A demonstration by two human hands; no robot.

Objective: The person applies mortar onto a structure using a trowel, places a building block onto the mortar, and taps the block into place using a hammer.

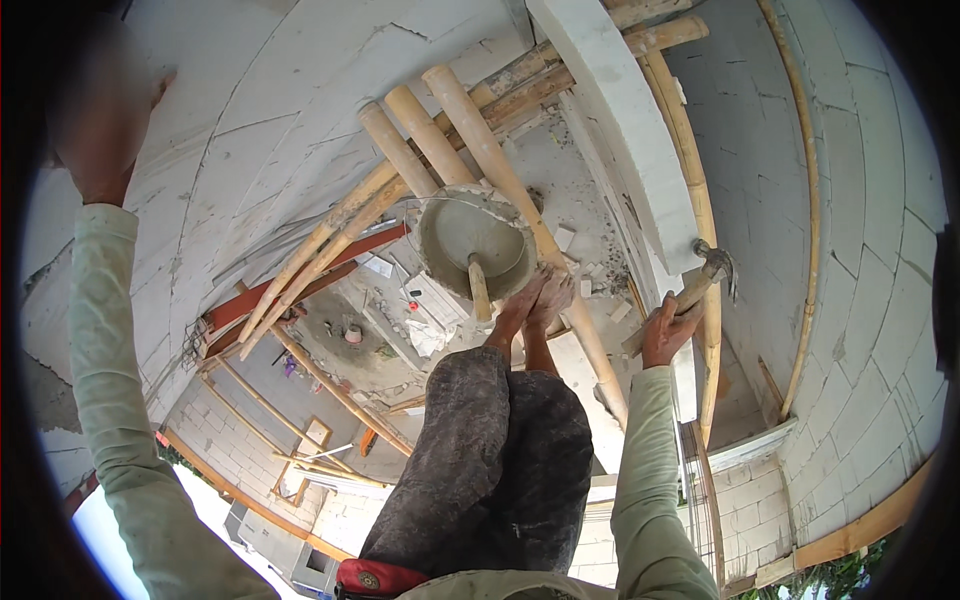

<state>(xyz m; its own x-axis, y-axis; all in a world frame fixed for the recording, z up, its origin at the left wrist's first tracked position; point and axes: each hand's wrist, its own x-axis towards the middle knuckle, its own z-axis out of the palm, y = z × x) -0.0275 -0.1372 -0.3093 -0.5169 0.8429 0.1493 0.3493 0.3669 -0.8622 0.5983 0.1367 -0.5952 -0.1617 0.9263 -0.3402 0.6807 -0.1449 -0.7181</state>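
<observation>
My right hand (668,332) is closed around the wooden handle of a claw hammer (692,293). The hammer's metal head points up and right, beside a pale curved wall edge (630,140) and an upright bamboo pole (711,370). Raised at the far left, my left hand (105,135) is in front of or against the grey block wall (235,130). Blur smears its fingers, so contact and grip are unclear. By my bare feet (538,297) hangs or stands a mortar-crusted bucket (440,240), with a tool's wooden handle (479,285) sticking out.
I am high on bamboo poles (480,140) laid across the opening. Far below lies a rubble-strewn floor (350,300). A reddish beam (300,280) and more bamboo braces (335,380) cross at the left. Another block wall (860,230) rises on the right.
</observation>
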